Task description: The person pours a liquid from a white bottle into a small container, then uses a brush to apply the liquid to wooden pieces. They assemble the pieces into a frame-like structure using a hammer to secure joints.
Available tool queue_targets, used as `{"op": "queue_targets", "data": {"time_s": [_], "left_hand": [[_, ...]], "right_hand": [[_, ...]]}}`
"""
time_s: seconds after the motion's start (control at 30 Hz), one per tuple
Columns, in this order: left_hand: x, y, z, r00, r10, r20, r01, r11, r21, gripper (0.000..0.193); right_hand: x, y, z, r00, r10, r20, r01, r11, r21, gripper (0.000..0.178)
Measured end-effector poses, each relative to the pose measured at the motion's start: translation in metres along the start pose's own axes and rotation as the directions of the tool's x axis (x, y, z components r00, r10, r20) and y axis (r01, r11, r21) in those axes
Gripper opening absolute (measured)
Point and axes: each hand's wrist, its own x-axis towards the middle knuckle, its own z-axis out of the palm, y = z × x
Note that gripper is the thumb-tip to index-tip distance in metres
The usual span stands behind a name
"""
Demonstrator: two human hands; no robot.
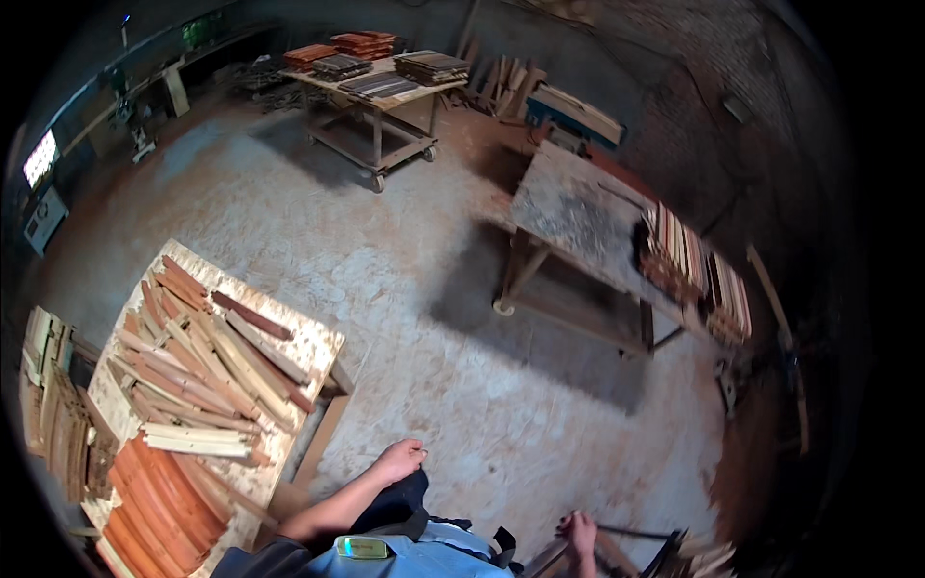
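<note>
My left hand (401,459) is in front of my body, above my dark trouser leg, with its fingers curled in. Whether anything small lies inside those fingers is hidden. To its left stands a pale work table (318,339) loaded with loose curved wood strips (207,358), reddish and cream. On the table's near end, orange-red curved slats (164,506) lie side by side. Lower right, my right hand (580,532) has bent fingers with something dark at their tips. A dark bar (636,532) extends rightward from beside that hand; I cannot tell if they touch.
A wheeled table (568,207) at right carries stacked striped wood slats (674,250). Farther back, another wheeled table (424,93) bears several wood stacks (364,43). Wood pieces (708,557) lie at the lower right, and more stacked wood (58,414) stands far left. The concrete floor (385,279) is dusty.
</note>
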Motion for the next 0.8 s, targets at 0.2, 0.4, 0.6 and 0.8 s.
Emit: {"op": "queue_targets", "data": {"time_s": [0.2,0.4,0.6,0.8], "left_hand": [[0.122,0.096,-0.052,0.991,0.087,-0.102,-0.081,0.995,0.060,0.054],[0.223,0.208,-0.151,0.935,0.177,-0.307,-0.119,0.973,0.197,0.054],[0.302,0.283,-0.246,0.849,0.120,-0.514,0.071,0.940,0.335,0.053],[0.365,0.354,-0.329,0.754,0.030,-0.656,0.083,0.987,0.141,0.052]], "right_hand": [[0.107,-0.030,0.069,0.945,0.270,0.186,-0.154,0.866,-0.475,0.040],[0.241,-0.139,0.150,0.955,0.272,0.116,-0.165,0.816,-0.554,0.036],[0.425,-0.289,0.314,0.936,0.230,0.268,-0.147,0.944,-0.295,0.032],[0.500,-0.535,0.549,0.838,-0.015,0.546,0.236,0.911,-0.338,0.032]]}}
